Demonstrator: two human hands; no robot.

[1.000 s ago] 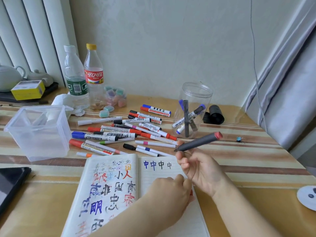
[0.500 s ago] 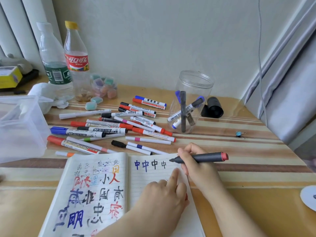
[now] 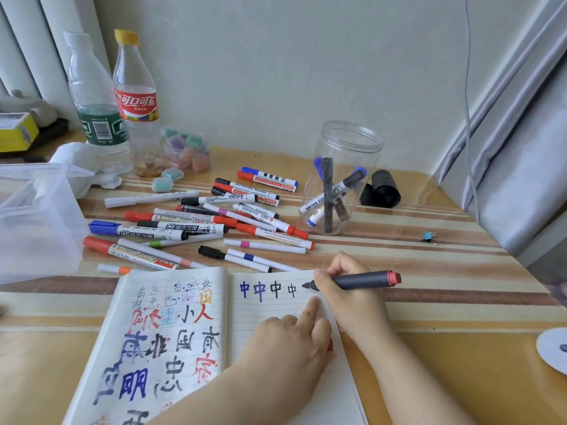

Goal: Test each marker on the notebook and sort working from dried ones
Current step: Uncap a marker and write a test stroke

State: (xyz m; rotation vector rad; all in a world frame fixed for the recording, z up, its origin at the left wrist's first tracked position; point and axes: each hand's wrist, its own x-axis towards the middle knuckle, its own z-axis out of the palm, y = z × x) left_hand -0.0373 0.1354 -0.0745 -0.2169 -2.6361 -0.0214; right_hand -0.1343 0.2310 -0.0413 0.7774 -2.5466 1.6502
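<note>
An open notebook [image 3: 171, 332] lies at the near table edge, its left page full of coloured test characters. Four characters are written along the top of the right page. My right hand [image 3: 349, 302] grips a dark grey marker [image 3: 359, 280] with a red end; its tip touches the page just right of the last character. My left hand [image 3: 285, 354] rests on the right page with the index finger stretched out, and a bit of a red cap [image 3: 330, 345] shows under its curled fingers. Several markers [image 3: 196, 228] lie loose behind the notebook.
A clear jar [image 3: 345, 142] with several markers stands back right, a black lid [image 3: 383, 188] beside it. A clear plastic box [image 3: 36, 228] is at the left. Two bottles [image 3: 135, 102], small coloured cubes and a crumpled tissue sit at the back. A small binder clip [image 3: 428, 236] lies right.
My right hand lowered the grey marker from a raised tilt to nearly flat and brought its tip onto the page. The view shifted right and closer.
</note>
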